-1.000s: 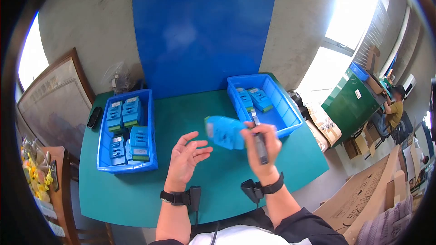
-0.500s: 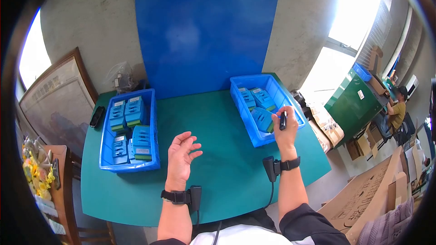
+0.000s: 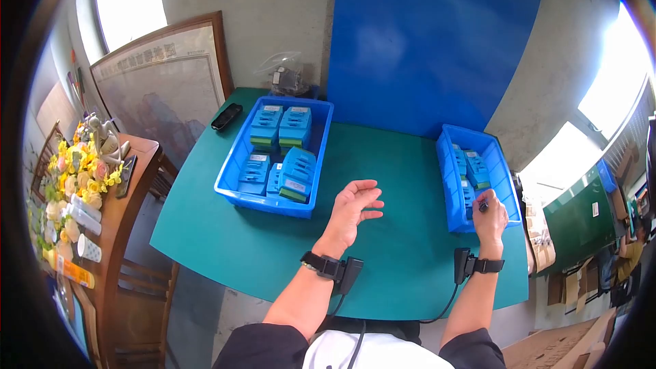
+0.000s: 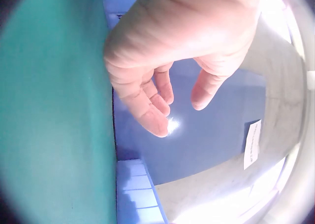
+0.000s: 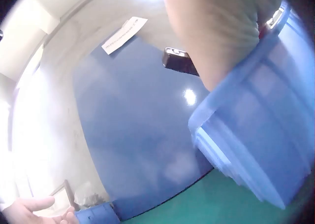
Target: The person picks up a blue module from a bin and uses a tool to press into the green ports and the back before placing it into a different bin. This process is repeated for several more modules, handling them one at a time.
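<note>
Over the right bin's [image 3: 503, 167] near end, by the surface's [image 3: 389, 260] right edge, the right hand [image 3: 492, 222] grips a dark tool [image 3: 483, 206]; blue modules [image 3: 477, 169] lie just beside and beyond it. The left hand [image 3: 352, 213] hovers relaxed near the left bin [image 3: 270, 206], which holds more modules.

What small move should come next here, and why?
Probably draw the right hand back from the right bin, keeping hold of the dark tool: blue units already lie in that bin, while the left hand is empty and more blue units sit in the left bin.
</note>
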A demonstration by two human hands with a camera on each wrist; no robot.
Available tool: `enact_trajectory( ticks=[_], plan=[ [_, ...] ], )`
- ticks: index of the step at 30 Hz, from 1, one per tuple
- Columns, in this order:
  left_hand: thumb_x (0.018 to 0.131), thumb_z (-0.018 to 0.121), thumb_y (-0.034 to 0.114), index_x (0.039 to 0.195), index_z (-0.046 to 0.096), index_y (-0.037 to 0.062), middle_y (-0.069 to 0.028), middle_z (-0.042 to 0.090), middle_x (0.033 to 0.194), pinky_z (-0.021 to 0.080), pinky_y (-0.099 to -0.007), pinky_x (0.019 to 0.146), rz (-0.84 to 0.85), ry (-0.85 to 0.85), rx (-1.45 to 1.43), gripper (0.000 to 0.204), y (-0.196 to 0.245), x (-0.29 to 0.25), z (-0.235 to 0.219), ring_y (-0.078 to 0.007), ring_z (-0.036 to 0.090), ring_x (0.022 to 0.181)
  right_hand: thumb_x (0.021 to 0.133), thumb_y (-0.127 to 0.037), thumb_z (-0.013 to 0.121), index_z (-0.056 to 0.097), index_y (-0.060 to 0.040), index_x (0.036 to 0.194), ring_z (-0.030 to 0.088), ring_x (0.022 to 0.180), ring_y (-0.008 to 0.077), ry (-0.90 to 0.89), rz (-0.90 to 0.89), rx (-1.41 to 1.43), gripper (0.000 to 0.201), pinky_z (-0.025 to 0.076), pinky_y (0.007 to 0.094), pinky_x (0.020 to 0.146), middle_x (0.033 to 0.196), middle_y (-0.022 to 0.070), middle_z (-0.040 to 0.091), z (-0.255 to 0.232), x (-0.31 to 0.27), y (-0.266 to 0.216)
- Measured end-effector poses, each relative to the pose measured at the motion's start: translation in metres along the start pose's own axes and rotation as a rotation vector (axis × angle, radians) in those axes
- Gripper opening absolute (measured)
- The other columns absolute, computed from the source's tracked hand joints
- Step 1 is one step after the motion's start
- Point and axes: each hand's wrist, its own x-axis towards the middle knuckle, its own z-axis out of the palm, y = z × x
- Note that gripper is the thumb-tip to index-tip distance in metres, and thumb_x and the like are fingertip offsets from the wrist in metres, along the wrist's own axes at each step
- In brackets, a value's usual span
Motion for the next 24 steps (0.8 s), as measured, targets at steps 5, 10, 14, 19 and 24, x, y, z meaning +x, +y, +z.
enact_trajectory(
  ticks=[5, 10, 14, 19, 24],
  plan=[
    [0.087, 0.065, 0.017, 0.112, 0.054, 0.0029, -0.0075, 0.06, 0.1, 0.055, -0.0287, 0.07, 0.12, -0.027, 0.065, 0.031, 0.018, -0.014, 0.008, -0.0155, 0.062, 0.085, 0.091, -0.019, 0.058, 0.055, -0.0117, 0.094, 0.065, 0.068, 0.0315, 0.287, 0.198, 0.27, 0.008, 0.049, 0.0392, 0.065, 0.076, 0.0122, 0.066, -0.017, -0.005, -0.037],
    [0.088, 0.064, 0.015, 0.112, 0.055, 0.0028, -0.0063, 0.061, 0.1, 0.052, -0.0277, 0.073, 0.369, 0.073, 0.155, 0.028, 0.06, -0.029, 0.011, -0.0138, 0.06, 0.089, 0.097, -0.017, 0.051, 0.054, -0.0025, 0.102, 0.065, 0.062, 0.015, 0.304, -0.116, 0.924, 0.016, 0.049, 0.0281, 0.057, 0.067, 0.0076, 0.065, 0.0, -0.036, -0.105],
    [0.088, 0.067, 0.023, 0.12, 0.051, -0.0001, -0.0116, 0.059, 0.112, 0.042, -0.028, 0.09, 0.494, 0.322, 0.472, 0.042, 0.1, -0.006, -0.017, -0.0166, 0.055, 0.104, 0.097, -0.021, 0.052, 0.054, -0.0009, 0.107, 0.063, 0.058, 0.0126, -0.126, -0.041, 1.253, 0.022, 0.05, 0.0248, 0.055, 0.065, 0.0075, 0.064, 0.024, -0.059, -0.138],
    [0.084, 0.068, 0.033, 0.136, 0.036, -0.0045, -0.0279, 0.046, 0.131, 0.036, -0.0379, 0.102, 0.213, 0.466, 0.89, 0.072, 0.123, 0.007, -0.05, -0.0337, 0.044, 0.125, 0.096, -0.024, 0.054, 0.057, -0.0006, 0.101, 0.061, 0.054, 0.0116, -0.207, 0.07, 1.279, 0.024, 0.048, 0.0234, 0.05, 0.06, 0.0065, 0.062, 0.04, -0.068, -0.127],
    [0.07, 0.078, 0.013, 0.134, 0.043, -0.0026, -0.0257, 0.052, 0.125, 0.041, -0.0369, 0.096, 0.064, 0.398, 1.204, 0.075, 0.129, 0.011, -0.061, -0.03, 0.054, 0.113, 0.096, -0.024, 0.055, 0.058, -0.0011, 0.094, 0.059, 0.05, 0.0105, -0.197, 0.145, 1.32, 0.024, 0.046, 0.0228, 0.046, 0.058, 0.0054, 0.061, 0.045, -0.068, -0.12]
  ],
)
